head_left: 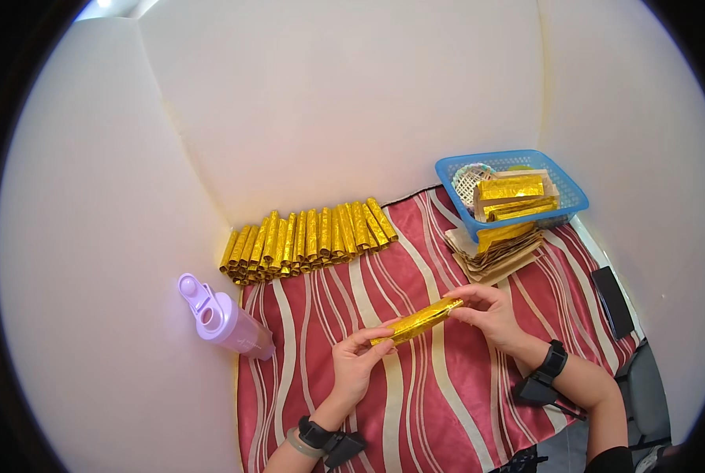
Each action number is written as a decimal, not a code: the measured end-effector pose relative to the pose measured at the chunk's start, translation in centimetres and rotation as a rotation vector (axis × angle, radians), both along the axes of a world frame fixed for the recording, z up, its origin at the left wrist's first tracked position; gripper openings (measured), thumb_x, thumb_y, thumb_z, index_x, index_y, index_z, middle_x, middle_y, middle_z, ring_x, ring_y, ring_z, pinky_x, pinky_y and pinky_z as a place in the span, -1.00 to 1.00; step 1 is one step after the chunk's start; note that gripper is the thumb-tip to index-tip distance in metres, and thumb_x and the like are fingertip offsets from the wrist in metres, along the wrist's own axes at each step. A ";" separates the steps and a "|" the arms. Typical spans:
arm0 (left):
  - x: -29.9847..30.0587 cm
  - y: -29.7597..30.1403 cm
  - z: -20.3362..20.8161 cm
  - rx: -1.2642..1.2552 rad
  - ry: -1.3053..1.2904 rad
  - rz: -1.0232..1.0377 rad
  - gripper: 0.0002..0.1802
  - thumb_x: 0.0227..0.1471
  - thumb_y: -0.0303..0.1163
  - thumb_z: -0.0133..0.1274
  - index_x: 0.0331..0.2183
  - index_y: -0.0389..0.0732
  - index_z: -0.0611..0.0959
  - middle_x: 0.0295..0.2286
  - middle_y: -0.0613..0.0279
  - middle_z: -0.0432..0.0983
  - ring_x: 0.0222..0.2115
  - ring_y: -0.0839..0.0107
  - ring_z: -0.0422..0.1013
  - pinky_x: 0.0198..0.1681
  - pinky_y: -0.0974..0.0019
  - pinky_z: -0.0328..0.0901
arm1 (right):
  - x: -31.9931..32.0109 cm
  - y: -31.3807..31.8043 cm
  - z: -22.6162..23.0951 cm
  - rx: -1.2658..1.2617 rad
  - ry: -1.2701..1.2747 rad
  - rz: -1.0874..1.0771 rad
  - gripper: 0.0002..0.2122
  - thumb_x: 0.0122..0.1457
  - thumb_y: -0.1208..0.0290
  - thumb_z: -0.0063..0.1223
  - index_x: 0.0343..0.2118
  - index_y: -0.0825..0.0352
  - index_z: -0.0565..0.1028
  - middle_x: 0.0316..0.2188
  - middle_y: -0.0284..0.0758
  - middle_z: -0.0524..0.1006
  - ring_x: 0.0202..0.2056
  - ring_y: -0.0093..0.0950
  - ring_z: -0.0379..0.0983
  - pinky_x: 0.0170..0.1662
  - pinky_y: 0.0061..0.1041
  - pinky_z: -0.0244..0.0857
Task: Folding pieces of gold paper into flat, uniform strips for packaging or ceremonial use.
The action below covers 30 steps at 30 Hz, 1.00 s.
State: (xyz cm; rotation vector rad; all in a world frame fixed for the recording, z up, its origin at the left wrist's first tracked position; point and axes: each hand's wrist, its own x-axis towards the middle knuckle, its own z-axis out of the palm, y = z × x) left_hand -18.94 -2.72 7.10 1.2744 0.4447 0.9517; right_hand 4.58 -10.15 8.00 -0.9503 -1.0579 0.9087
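Note:
A shiny gold paper roll (415,322) is held slantwise above the striped cloth, its right end higher than its left. My left hand (355,363) pinches the left end between thumb and fingers. At the other end, my right hand (488,313) grips the roll with thumb and fingertips. Farther back on the left lies a stacked pile of similar gold rolls (311,235). Beyond my right hand is a fanned stack of gold and brown paper sheets (494,260), in front of the basket.
The blue plastic basket (563,180) at the back right holds more gold sheets and a small woven basket (468,181). A purple shaker bottle (225,319) stands at the left edge. A black phone-like slab (611,302) lies at the right. White walls surround the red striped tablecloth (415,410).

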 end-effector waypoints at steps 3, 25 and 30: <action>0.3 -0.2 0.2 -0.031 0.002 -0.008 -0.74 0.03 -0.64 0.07 -0.17 -0.34 0.60 -0.07 -0.06 0.48 -0.14 0.38 0.47 -0.13 0.38 0.44 | 0.1 0.0 -0.5 -0.029 -0.085 0.011 -0.84 0.10 0.54 0.18 -0.23 0.36 0.58 -0.35 -0.42 0.59 -0.41 -0.75 0.42 -0.34 -0.78 0.26; 0.1 -0.3 0.2 -0.024 0.020 0.060 -0.83 0.00 -0.65 0.12 -0.28 -0.34 0.66 -0.13 -0.11 0.52 -0.23 0.41 0.50 -0.21 0.44 0.44 | 0.4 -0.2 -0.5 -0.040 -0.050 0.070 -0.87 0.11 0.59 0.15 -0.26 0.43 0.59 -0.30 -0.32 0.60 -0.27 -0.63 0.50 -0.18 -0.68 0.36; 0.1 -0.3 0.3 -0.037 0.031 0.060 -0.84 -0.01 -0.65 0.12 -0.30 -0.34 0.67 -0.14 -0.11 0.53 -0.23 0.40 0.50 -0.22 0.44 0.44 | 0.5 -0.1 -0.7 -0.035 -0.051 0.069 -0.87 0.12 0.59 0.14 -0.26 0.43 0.58 -0.30 -0.31 0.60 -0.25 -0.62 0.50 -0.16 -0.67 0.37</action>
